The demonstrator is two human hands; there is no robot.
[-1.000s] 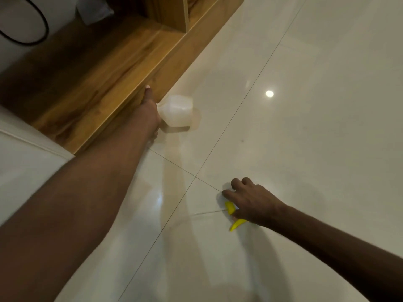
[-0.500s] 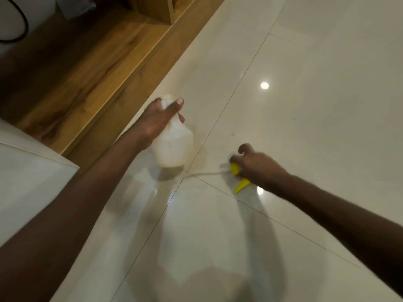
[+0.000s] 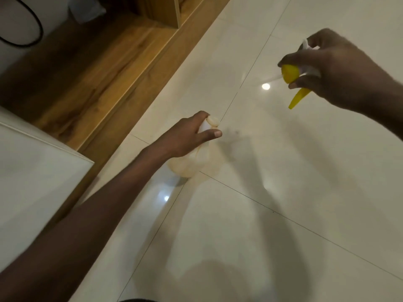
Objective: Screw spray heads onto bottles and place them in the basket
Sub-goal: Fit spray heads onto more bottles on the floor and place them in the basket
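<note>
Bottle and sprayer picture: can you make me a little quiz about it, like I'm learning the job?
1. True or false: the spray head is already screwed onto the bottle.
2. Which hand grips the bottle near its neck? A) left hand B) right hand
3. Fill in: the spray head's trigger is coloured ____.

Key: 1 false, they are apart, one in each hand. 2 A. 3 yellow.
</note>
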